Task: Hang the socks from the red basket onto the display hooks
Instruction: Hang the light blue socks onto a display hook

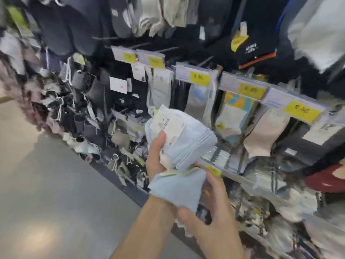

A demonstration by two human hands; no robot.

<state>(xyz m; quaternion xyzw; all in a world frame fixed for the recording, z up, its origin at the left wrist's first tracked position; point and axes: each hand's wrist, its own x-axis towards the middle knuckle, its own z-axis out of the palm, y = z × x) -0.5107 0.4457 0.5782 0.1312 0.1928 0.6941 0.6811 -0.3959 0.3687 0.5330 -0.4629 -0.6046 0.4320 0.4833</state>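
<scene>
My left hand grips a pack of light blue socks with a white paper label, held up in front of the display. Right below it, my right hand holds a second light blue sock pack from underneath. The two packs touch. Behind them, rows of display hooks carry hanging socks with yellow price tags. A red shape at the right edge, partly hidden by socks, may be the red basket. The whole view is blurred by motion.
Dark and grey socks hang densely on the upper rows, and jumbled small socks fill the lower left hooks. A grey shop floor stretches to the left of the rack's dark base.
</scene>
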